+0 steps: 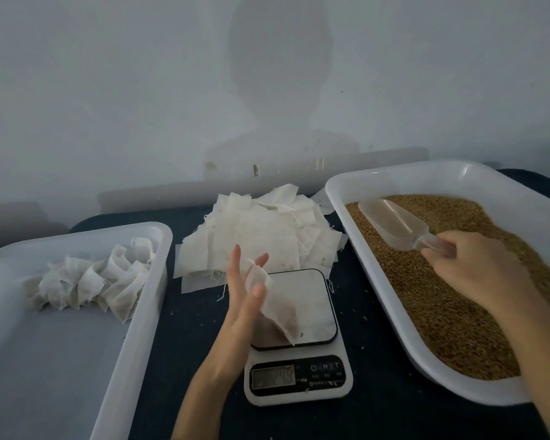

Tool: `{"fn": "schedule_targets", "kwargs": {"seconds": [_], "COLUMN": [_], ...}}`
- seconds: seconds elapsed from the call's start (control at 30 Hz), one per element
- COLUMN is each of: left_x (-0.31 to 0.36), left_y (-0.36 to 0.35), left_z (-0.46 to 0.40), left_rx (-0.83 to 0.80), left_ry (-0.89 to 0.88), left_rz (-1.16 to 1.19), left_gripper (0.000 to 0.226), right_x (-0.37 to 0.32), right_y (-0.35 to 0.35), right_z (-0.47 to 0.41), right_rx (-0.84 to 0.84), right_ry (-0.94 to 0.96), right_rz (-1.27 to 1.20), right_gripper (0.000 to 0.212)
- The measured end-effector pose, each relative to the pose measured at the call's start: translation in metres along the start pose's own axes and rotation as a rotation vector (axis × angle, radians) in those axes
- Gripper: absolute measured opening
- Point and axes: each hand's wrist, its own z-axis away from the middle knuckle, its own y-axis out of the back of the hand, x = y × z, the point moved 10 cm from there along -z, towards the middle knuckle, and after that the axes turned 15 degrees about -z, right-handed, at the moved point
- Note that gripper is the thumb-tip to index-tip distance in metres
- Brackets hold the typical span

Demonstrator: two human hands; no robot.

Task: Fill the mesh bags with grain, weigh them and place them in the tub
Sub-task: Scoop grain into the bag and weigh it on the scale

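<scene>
Above the scale, mesh bag apparently pinched in left hand; right hand gripping scoop.

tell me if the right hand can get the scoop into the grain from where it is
Probably yes: the right hand already holds the scoop by its handle just above the grain, with nothing between them.

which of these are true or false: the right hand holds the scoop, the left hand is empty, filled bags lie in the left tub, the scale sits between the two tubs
1. The right hand holds the scoop: true.
2. The left hand is empty: false, it holds a mesh bag above the scale.
3. Filled bags lie in the left tub: true.
4. The scale sits between the two tubs: true.
5. The grain tub holds no grain: false, grain fills it.
</scene>
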Motion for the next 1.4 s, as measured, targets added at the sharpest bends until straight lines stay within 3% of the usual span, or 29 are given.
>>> {"fn": "schedule_targets", "kwargs": {"seconds": [0.13,0.27,0.43,0.53,0.73,0.97,1.07,1.4], "left_x": [0.01,0.018,0.002,-0.008,0.003,0.008,0.006,0.004], "left_y": [-0.012,-0.031,-0.008,0.015,0.071,0.117,0.122,0.124], "left_z": [-0.005,-0.007,-0.011,-0.007,0.009,0.034,0.039,0.044], "left_rx": [-0.013,-0.112,-0.037,0.101,0.471,0.758,0.803,0.833], "left_ry": [-0.001,0.007,0.058,0.099,0.033,-0.034,-0.043,-0.04], "left_rz": [-0.064,-0.238,-0.217,-0.203,-0.019,0.065,0.067,0.039], "left_gripper": [0.079,0.059,0.066,0.082,0.038,0.026,0.026,0.029], "right_x": [0.004,0.003,0.004,0.006,0.008,0.011,0.01,0.012], "right_y": [0.006,0.011,-0.005,-0.003,-0.004,-0.003,0.002,-0.005], "right_z": [0.0,0.0,0.005,0.004,0.006,0.005,0.005,0.004], "right_rx": [0.008,0.036,-0.056,-0.045,-0.067,-0.044,0.008,-0.038], "right_ry": [-0.054,-0.074,-0.087,-0.089,-0.103,-0.121,-0.11,-0.107], "right_rz": [0.128,0.196,0.187,0.174,0.164,0.192,0.204,0.237], "right_gripper": [0.018,0.02,0.02,0.016,0.018,0.03,0.052,0.059]}}
